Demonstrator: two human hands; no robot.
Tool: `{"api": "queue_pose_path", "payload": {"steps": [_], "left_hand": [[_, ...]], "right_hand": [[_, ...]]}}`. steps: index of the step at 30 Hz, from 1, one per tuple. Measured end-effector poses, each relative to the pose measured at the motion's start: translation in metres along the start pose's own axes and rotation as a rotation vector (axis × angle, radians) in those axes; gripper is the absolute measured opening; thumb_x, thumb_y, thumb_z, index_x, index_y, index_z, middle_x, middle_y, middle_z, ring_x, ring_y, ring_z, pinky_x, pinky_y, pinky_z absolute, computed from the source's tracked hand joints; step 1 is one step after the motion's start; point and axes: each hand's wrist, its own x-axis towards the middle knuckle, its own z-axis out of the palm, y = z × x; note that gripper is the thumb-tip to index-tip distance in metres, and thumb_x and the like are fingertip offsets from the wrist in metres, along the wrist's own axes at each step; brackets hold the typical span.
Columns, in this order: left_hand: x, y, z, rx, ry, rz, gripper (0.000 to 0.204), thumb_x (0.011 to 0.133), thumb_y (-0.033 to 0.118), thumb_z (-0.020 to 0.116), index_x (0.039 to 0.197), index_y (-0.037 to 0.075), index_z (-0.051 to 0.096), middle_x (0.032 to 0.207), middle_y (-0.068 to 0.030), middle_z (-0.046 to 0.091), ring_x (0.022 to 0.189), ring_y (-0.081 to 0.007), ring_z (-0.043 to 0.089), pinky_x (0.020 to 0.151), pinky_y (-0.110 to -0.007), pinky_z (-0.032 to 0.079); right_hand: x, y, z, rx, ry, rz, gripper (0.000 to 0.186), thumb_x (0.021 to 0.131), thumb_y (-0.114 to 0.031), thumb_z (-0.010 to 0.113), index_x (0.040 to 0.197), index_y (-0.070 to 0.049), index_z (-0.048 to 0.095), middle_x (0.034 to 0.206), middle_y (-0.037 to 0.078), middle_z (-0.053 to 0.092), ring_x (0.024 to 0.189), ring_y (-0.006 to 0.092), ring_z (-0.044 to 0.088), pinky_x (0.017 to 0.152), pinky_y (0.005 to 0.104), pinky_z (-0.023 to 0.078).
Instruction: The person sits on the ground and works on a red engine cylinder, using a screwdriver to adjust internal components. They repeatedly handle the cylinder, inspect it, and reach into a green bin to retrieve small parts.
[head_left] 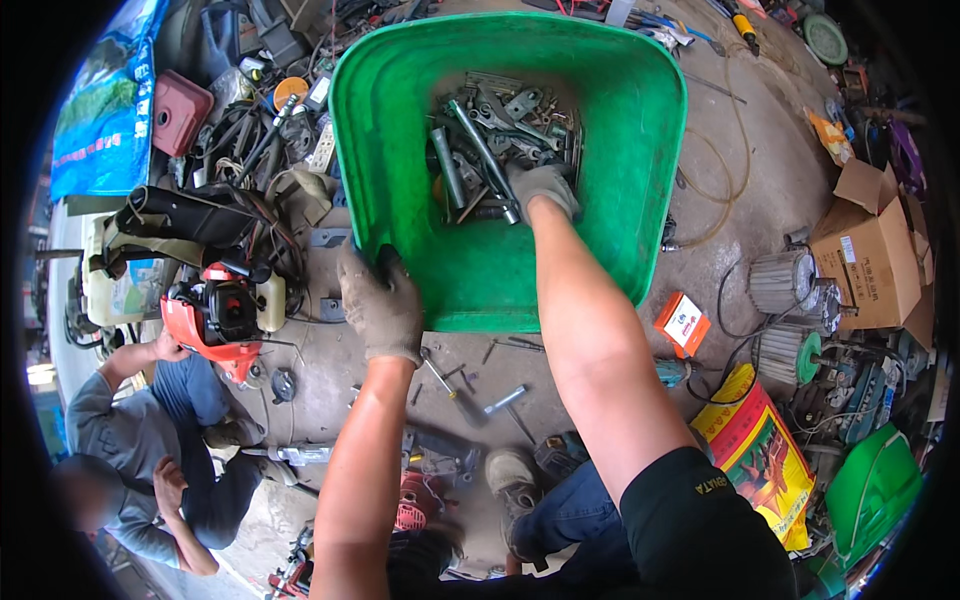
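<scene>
A large green plastic tub (480,290) stands in front of me with a heap of metal tools (500,115) in its bottom, several wrenches among them. My left hand (382,305), in a grey work glove, grips the tub's near left rim. Inside the tub, my gloved right hand (543,188) reaches into the right side of the heap; its fingertips are hidden among the tools. Close beside it a long chrome socket wrench (484,158) lies slantwise. Left of that wrench rests a thick grey metal tube (447,168).
A screwdriver (440,375) and a T-shaped tool (505,400) lie on the floor near my feet. At left, another person holds a red engine unit (215,325). A small orange box (682,325), a yellow-red sack (755,450) and an open carton (875,245) stand at right.
</scene>
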Motion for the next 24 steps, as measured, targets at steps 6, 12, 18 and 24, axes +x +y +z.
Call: {"api": "queue_pose_path", "payload": {"steps": [6,12,18,24], "left_hand": [[-0.022,-0.015,-0.001,-0.174,-0.015,0.009,0.037,0.094,0.008,0.062,0.129,-0.002,0.054,0.116,-0.0273,0.062,0.106,-0.0475,0.059,0.092,-0.050,0.046],[-0.031,-0.015,-0.006,-0.061,0.000,0.045,0.034,0.097,0.007,0.063,0.128,-0.002,0.054,0.111,-0.0219,0.066,0.101,-0.0346,0.065,0.090,-0.041,0.050],[-0.020,-0.012,0.002,-0.035,-0.036,-0.025,0.031,0.098,0.009,0.062,0.126,-0.001,0.054,0.107,-0.0210,0.067,0.097,-0.0323,0.066,0.087,-0.040,0.050],[-0.017,-0.021,0.000,-0.047,-0.016,-0.034,0.031,0.098,0.009,0.063,0.126,0.000,0.054,0.105,-0.0203,0.068,0.095,-0.0327,0.067,0.085,-0.040,0.051]], "right_hand": [[-0.018,0.014,0.007,0.094,0.170,-0.108,0.100,0.080,-0.057,0.073,0.151,0.003,0.034,0.146,0.032,0.050,0.132,0.0454,0.054,0.108,0.0498,0.047],[-0.047,-0.024,0.012,0.088,-0.104,-0.266,0.090,0.078,-0.061,0.072,0.140,0.000,0.051,0.123,0.033,0.067,0.121,0.0422,0.065,0.106,0.0454,0.049],[-0.085,-0.050,0.063,0.083,-0.248,-0.635,0.068,0.096,-0.046,0.052,0.147,-0.002,0.045,0.141,0.039,0.051,0.131,0.0468,0.054,0.113,0.0485,0.042],[-0.082,-0.027,0.088,0.009,-0.222,-0.672,0.054,0.096,-0.036,0.052,0.137,-0.002,0.058,0.139,0.036,0.054,0.132,0.0470,0.053,0.113,0.0497,0.042]]}}
